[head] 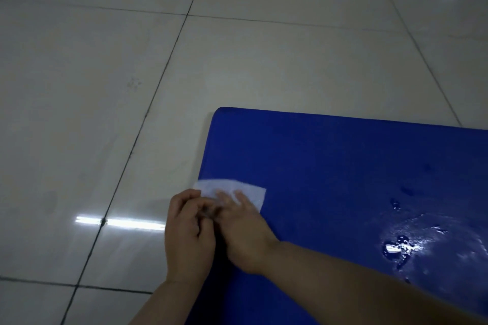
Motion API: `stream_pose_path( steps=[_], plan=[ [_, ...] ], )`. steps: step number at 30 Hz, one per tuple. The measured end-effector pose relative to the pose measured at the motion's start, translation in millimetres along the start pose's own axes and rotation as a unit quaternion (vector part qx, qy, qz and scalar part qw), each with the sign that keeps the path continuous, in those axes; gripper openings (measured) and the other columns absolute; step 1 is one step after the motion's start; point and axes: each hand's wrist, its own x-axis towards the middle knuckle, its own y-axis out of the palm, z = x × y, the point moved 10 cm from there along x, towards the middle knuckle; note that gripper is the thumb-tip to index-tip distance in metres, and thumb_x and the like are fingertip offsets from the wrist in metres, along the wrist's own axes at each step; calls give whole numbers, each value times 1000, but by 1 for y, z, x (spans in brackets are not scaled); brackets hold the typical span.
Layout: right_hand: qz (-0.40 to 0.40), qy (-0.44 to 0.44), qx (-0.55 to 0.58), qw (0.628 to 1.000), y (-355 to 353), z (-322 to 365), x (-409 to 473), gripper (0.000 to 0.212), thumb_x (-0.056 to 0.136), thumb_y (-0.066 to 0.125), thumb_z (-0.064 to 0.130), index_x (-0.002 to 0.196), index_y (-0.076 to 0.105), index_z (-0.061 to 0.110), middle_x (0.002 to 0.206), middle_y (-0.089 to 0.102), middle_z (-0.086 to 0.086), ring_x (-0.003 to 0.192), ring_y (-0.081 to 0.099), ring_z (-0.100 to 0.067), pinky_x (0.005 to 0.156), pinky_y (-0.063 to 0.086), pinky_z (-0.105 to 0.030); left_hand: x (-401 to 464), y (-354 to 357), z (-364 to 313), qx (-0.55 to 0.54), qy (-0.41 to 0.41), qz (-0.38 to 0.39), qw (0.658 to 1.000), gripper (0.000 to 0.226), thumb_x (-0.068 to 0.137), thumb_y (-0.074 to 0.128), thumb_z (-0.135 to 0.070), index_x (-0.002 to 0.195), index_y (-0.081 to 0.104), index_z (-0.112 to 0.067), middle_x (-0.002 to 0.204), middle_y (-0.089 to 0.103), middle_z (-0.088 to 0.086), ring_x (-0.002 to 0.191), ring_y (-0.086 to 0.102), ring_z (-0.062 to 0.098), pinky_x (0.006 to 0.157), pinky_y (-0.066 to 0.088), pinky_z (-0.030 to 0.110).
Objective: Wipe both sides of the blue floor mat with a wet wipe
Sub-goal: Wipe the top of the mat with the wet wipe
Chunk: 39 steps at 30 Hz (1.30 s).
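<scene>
Head view: wipe (232, 190) under right-hand (243, 229) grip.

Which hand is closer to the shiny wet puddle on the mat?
Right. The right hand rests on the mat, on the side toward the puddle. The left hand is farther, at the mat's left edge.

the mat (343, 179) is a deep, plain blue with no print, shiny pale patches of wetness showing near its right side. the wipe (232, 190) is white, faintly bluish. the floor (105, 87) is glossy off-white tile crossed by thin dark grout lines in a square grid, with bright white light streaks reflected.
</scene>
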Motion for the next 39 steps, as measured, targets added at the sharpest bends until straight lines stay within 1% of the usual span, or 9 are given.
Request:
stream_pose_path(
  steps=[5,11,17,21,23,26,28,34,39],
  plan=[
    [-34,20,65,997,-12,-33,5,70,86,51,-3,149,29,20,157,21,-2,144,18,-20,119,14,-42,-2,6,-3,7,10,10,1000,29,72,47,-1,84,64,-21,108,54,-2,97,51,-10,78,37,1],
    [-48,170,-71,982,-23,-83,-25,73,95,38,7,152,-6,18,159,-17,-1,144,-19,-23,120,1,-40,-6,8,2,15,1,21,1000,29,72,45,-3,87,63,-20,110,53,-2,99,48,-13,75,38,2],
    [-79,65,-86,991,-20,-65,-56,98,47,79,-5,137,46,14,142,48,-3,122,55,-25,100,43,-38,-7,14,-2,17,-1,28,999,34,78,50,9,88,61,-21,110,52,-3,97,49,-11,74,39,2],
    [-98,300,-105,943,-68,-143,-73,75,93,43,7,152,-1,17,160,-5,1,147,4,-23,118,6,-36,-10,18,2,8,-17,41,999,43,78,53,19,88,63,-21,111,51,-6,94,52,-3,68,39,6],
    [-61,262,-144,952,-52,-126,-70,79,92,48,19,150,-6,11,159,-4,-5,145,-5,-19,118,1,-39,-7,19,2,13,-20,41,999,43,78,53,19,88,63,-21,111,51,-6,94,52,-3,69,40,6],
    [-41,100,-114,988,-3,-61,-79,87,57,79,19,136,44,9,140,49,-9,130,42,-22,115,20,-39,-3,21,0,27,-16,42,999,42,78,53,19,89,63,-21,110,51,-4,97,50,-9,75,39,4],
    [-41,46,-85,994,3,-41,-84,68,65,59,6,132,54,12,138,52,-6,128,49,-23,116,12,-37,-3,23,-5,30,-8,45,999,41,78,52,19,89,63,-19,109,51,-3,95,49,-13,76,39,3],
    [-172,283,-85,940,-51,-125,-97,72,72,73,8,139,46,8,146,41,-8,135,41,-26,110,30,-34,-10,17,-3,20,-21,63,998,40,80,51,17,88,64,-20,108,50,-11,87,51,-4,67,39,5],
    [-32,67,-107,992,22,-37,-101,73,75,23,4,147,21,1,147,40,-7,135,30,-27,116,8,-36,-12,11,-8,33,-22,56,998,41,79,52,18,87,63,-21,107,50,-13,84,50,-10,70,38,2]
  ],
)
